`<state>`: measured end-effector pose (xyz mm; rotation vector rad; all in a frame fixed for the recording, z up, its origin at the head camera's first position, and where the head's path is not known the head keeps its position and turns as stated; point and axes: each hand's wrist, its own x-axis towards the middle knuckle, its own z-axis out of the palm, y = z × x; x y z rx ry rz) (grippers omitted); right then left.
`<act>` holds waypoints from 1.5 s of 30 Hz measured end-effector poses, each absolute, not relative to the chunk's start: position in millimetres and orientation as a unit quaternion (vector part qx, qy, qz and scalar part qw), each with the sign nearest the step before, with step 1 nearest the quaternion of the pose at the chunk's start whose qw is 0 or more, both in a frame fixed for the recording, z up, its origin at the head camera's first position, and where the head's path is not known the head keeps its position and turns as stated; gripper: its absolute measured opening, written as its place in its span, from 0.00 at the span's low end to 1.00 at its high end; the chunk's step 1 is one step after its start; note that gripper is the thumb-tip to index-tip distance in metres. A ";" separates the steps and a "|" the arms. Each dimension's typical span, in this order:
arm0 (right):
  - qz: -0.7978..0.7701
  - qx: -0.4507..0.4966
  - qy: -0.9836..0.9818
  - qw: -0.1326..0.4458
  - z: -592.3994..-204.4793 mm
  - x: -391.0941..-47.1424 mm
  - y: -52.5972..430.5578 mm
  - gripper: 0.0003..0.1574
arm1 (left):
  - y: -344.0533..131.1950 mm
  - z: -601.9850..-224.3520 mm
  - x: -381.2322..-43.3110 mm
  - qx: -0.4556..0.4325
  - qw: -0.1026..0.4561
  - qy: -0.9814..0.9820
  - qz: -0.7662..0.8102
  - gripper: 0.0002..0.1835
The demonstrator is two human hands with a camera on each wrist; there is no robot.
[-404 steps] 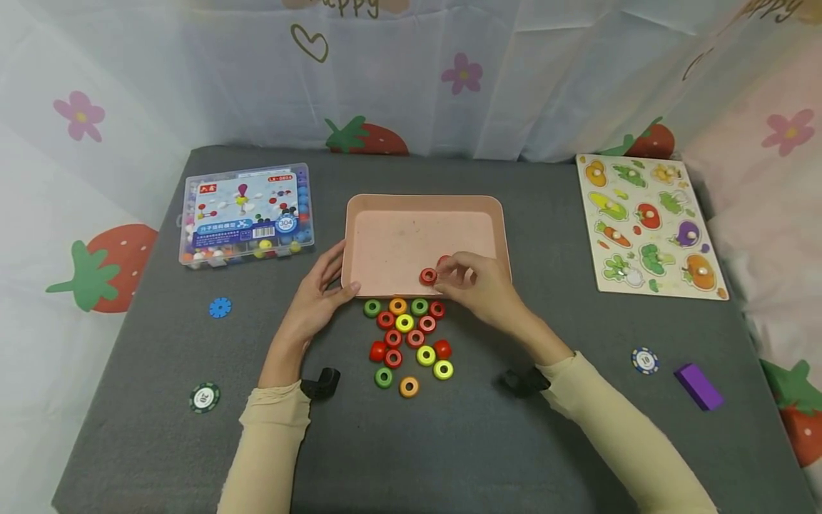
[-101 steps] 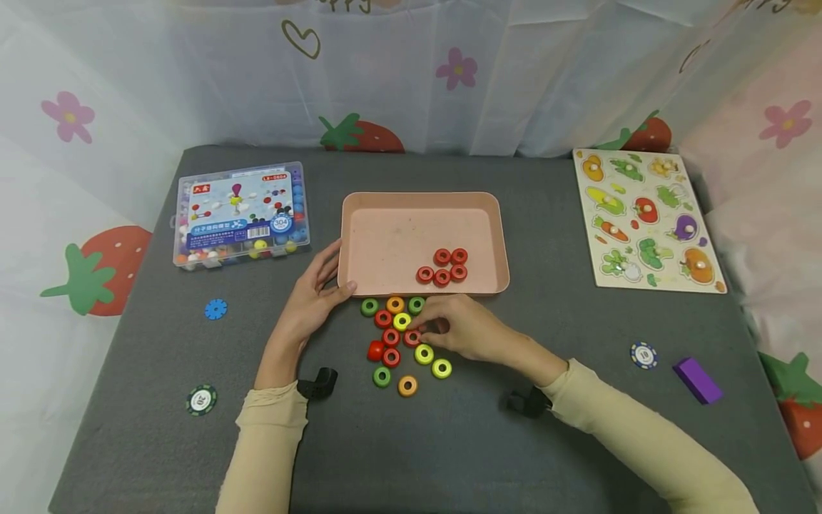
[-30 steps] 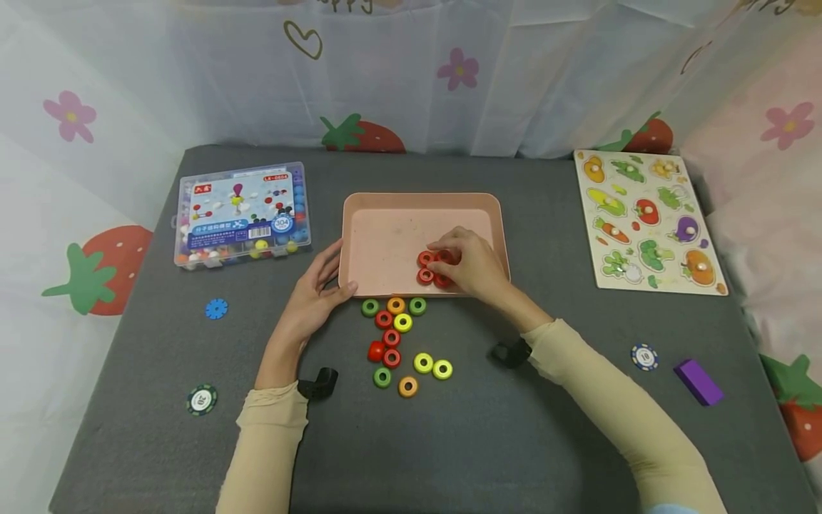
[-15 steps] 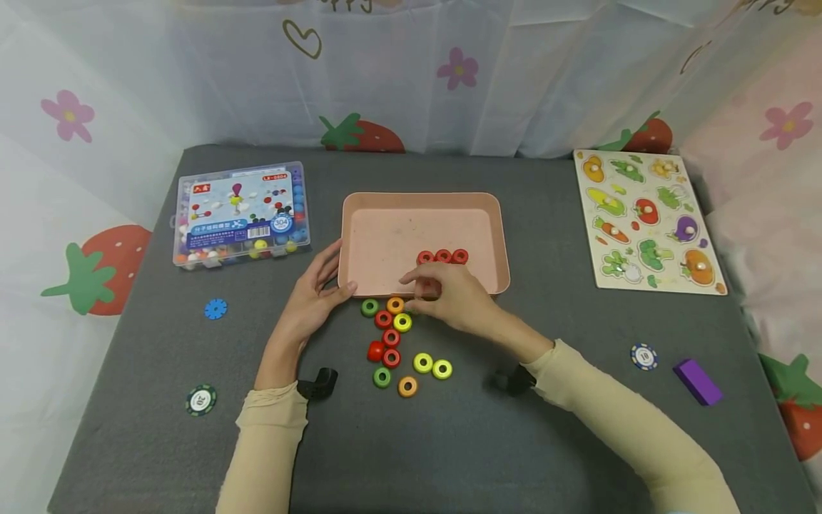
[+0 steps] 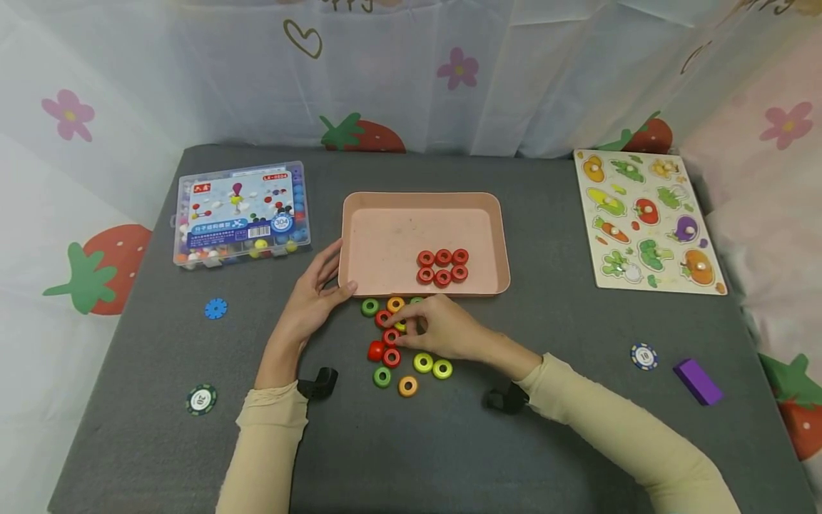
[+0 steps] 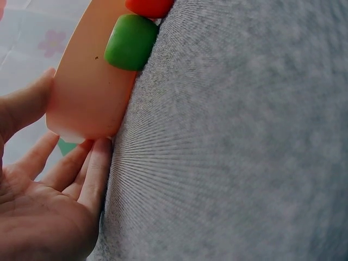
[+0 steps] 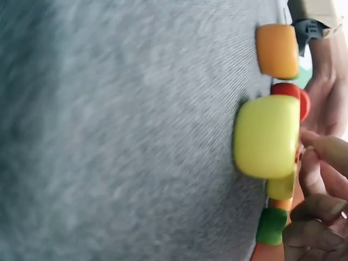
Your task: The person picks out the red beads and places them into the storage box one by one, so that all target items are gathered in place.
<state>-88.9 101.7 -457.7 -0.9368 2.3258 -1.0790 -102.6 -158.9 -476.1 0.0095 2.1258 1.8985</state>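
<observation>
The right hand (image 5: 443,334) reaches into the cluster of loose rings on the grey bench (image 5: 449,442), its fingertips (image 5: 409,327) curled and pinching at a red ring (image 5: 391,335) in the middle of the cluster (whether the ring has left the cloth cannot be told). Around it lie a green ring (image 5: 370,308), an orange ring (image 5: 395,304), two yellow rings (image 5: 432,365) and more red ones. The left hand (image 5: 312,300) rests open against the near left corner of the pink tray (image 5: 424,201), thumb on the rim and fingers straight along the wall. Six red rings (image 5: 442,266) sit in two rows of three in the tray's near right part. A clear bead box (image 5: 240,213) lies to the left, a vegetable puzzle board (image 5: 647,223) to the right.
</observation>
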 end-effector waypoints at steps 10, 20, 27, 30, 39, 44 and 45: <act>-0.375 -0.341 0.833 0.223 -468.0 -86.9 101.7 0.19 | -159.8 -475.8 -103.3 0.003 0.150 0.740 0.656 0.41; -0.347 -0.344 0.847 0.210 -468.4 -86.2 100.7 0.19 | -159.0 -476.0 -103.5 0.005 0.148 0.740 0.656 0.41; -0.380 -0.350 0.834 0.192 -462.6 -91.2 103.7 0.18 | -158.8 -477.3 -103.5 0.002 0.150 0.738 0.658 0.41; -0.417 -0.344 0.824 0.168 -455.4 -97.3 105.9 0.18 | -158.9 -477.7 -103.5 0.003 0.148 0.738 0.658 0.41; -0.456 -0.275 0.841 0.093 -444.4 -125.5 108.4 0.17 | -159.3 -476.4 -102.8 0.002 0.149 0.736 0.661 0.42; -0.431 -0.217 0.874 0.059 -447.7 -139.5 104.1 0.16 | -159.9 -476.9 -103.0 0.002 0.149 0.738 0.658 0.42; -0.425 -0.206 0.880 0.059 -448.6 -141.7 103.2 0.16 | -159.9 -477.0 -102.9 0.002 0.148 0.738 0.658 0.42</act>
